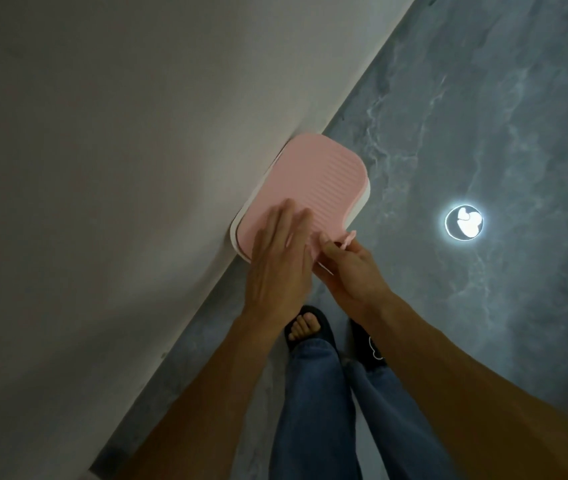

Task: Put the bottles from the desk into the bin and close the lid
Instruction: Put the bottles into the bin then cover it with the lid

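Observation:
A white bin (362,199) with a ribbed pink lid (307,181) stands on the floor against the wall. The lid lies flat on the bin's rim. My left hand (281,261) rests flat on the near end of the lid, fingers spread. My right hand (348,268) pinches a small pink tab (348,239) at the lid's near right corner. No bottles are in view; the inside of the bin is hidden by the lid.
A pale wall (120,168) fills the left side. Grey marbled floor (483,116) stretches to the right, with a bright round light reflection (464,222) on it. My feet in dark sandals (310,329) and jeans stand just below the bin.

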Tool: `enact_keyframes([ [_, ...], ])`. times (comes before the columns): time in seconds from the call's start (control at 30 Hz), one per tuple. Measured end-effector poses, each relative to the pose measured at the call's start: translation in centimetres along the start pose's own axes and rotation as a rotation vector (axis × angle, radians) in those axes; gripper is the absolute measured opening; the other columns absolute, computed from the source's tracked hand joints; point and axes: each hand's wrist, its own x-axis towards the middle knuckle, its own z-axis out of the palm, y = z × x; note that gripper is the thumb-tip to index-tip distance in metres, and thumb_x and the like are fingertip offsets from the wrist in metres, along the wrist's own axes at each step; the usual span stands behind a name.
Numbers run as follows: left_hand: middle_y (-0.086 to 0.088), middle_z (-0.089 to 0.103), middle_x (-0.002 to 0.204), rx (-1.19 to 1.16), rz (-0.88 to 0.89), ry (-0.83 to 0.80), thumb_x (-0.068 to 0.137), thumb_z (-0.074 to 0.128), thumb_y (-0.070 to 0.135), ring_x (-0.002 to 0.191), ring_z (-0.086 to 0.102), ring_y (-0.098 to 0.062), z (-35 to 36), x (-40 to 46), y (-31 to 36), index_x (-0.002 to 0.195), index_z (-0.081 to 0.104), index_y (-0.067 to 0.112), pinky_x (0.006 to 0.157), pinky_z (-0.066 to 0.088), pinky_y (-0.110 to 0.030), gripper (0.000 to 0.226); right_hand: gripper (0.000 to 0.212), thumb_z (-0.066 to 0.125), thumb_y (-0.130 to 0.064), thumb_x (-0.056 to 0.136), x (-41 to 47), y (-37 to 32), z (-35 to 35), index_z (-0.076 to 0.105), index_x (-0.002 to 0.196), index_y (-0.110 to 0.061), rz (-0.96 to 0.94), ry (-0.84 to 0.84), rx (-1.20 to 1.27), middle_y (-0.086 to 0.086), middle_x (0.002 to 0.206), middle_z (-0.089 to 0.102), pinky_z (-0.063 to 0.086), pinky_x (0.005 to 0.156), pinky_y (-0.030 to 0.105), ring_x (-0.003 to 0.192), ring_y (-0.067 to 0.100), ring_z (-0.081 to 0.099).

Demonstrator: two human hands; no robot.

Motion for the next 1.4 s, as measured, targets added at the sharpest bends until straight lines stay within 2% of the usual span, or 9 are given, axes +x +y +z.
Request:
enact_keyframes([
  [0.13,-0.008,0.018,0.171,0.017,-0.011,-0.007,0.106,0.049,0.023,0.160,0.009,-0.026,0.6,-0.1,0.2,0.160,0.032,0.018,0.126,0.023,-0.055,0.056,0.034,0.064,-0.011,0.096,0.4,0.6,0.5,0.057,0.129,-0.007,-0.062,0.134,-0.127,0.018,0.124,0.069,0.060,0.093,0.045,0.112,0.033,0.069],
  [0.2,-0.008,0.016,0.172,0.039,-0.015,-0.005,0.104,0.053,0.019,0.160,0.007,-0.025,0.7,-0.2,0.1,0.160,0.030,0.019,0.126,0.022,-0.056,0.061,0.035,0.064,-0.024,0.096,0.4,0.6,0.8,0.056,0.126,-0.009,-0.062,0.196,-0.269,0.016,0.119,0.070,0.062,0.088,0.045,0.107,0.033,0.071],
  [0.27,-0.008,0.016,0.172,0.042,-0.013,-0.004,0.101,0.058,0.017,0.160,0.008,-0.026,0.7,-0.1,0.0,0.160,0.029,0.019,0.125,0.023,-0.056,0.066,0.040,0.051,-0.041,0.100,0.3,0.3,0.9,0.053,0.126,-0.011,-0.032,0.261,-0.387,0.014,0.118,0.068,0.063,0.087,0.046,0.104,0.032,0.070],
  [0.37,-0.011,0.019,0.171,0.015,-0.001,0.002,0.101,0.058,0.017,0.160,0.011,-0.029,0.7,-0.1,-0.1,0.159,0.033,0.016,0.124,0.024,-0.058,0.063,0.040,0.037,-0.043,0.103,0.2,0.1,0.8,0.049,0.125,-0.011,-0.034,0.374,-0.505,0.014,0.120,0.065,0.060,0.089,0.049,0.104,0.033,0.069],
  [0.47,-0.011,0.019,0.171,0.029,-0.020,-0.026,0.101,0.058,0.024,0.160,0.010,-0.030,1.1,-0.2,-0.1,0.159,0.033,0.017,0.124,0.025,-0.059,0.063,0.026,0.046,-0.037,0.103,0.1,0.0,0.6,0.050,0.110,-0.013,-0.076,0.443,-0.485,0.011,0.108,0.069,0.065,0.078,0.041,0.091,0.028,0.074],
  [0.6,-0.009,0.014,0.172,0.043,-0.067,-0.039,0.103,0.053,0.032,0.160,0.007,-0.028,1.7,-0.2,-0.3,0.161,0.027,0.019,0.125,0.023,-0.058,0.064,0.017,0.058,-0.037,0.098,0.3,0.1,0.2,0.062,0.092,-0.021,-0.138,0.499,-0.513,0.006,0.097,0.074,0.065,0.078,0.040,0.082,0.020,0.076],
  [0.77,-0.011,0.014,0.171,0.090,-0.069,0.003,0.099,0.047,0.038,0.160,0.007,-0.030,2.2,-0.5,-0.4,0.159,0.027,0.021,0.125,0.022,-0.060,0.066,0.033,0.069,-0.037,0.092,0.4,0.0,-0.5,0.065,0.060,-0.028,-0.148,0.513,-0.540,-0.010,0.066,0.071,0.063,0.084,0.042,0.073,0.015,0.077],
  [1.23,-0.011,0.008,0.172,0.149,-0.079,-0.003,0.098,0.056,0.035,0.160,0.002,-0.031,3.2,0.2,-1.0,0.161,0.023,0.023,0.125,0.018,-0.061,0.071,0.027,0.068,-0.033,0.094,1.5,-0.8,-0.5,0.066,0.067,-0.028,-0.110,0.410,-0.596,-0.004,0.077,0.071,0.063,0.085,0.039,0.083,0.019,0.076],
  [1.4,-0.010,0.003,0.173,0.154,-0.083,-0.011,0.100,0.052,0.035,0.160,-0.002,-0.030,3.3,0.2,-0.9,0.162,0.020,0.024,0.126,0.017,-0.060,0.070,0.015,0.068,-0.036,0.094,1.9,-1.0,-1.2,0.073,0.089,-0.023,-0.087,0.368,-0.648,-0.006,0.082,0.072,0.063,0.072,0.025,0.077,0.011,0.075],
])
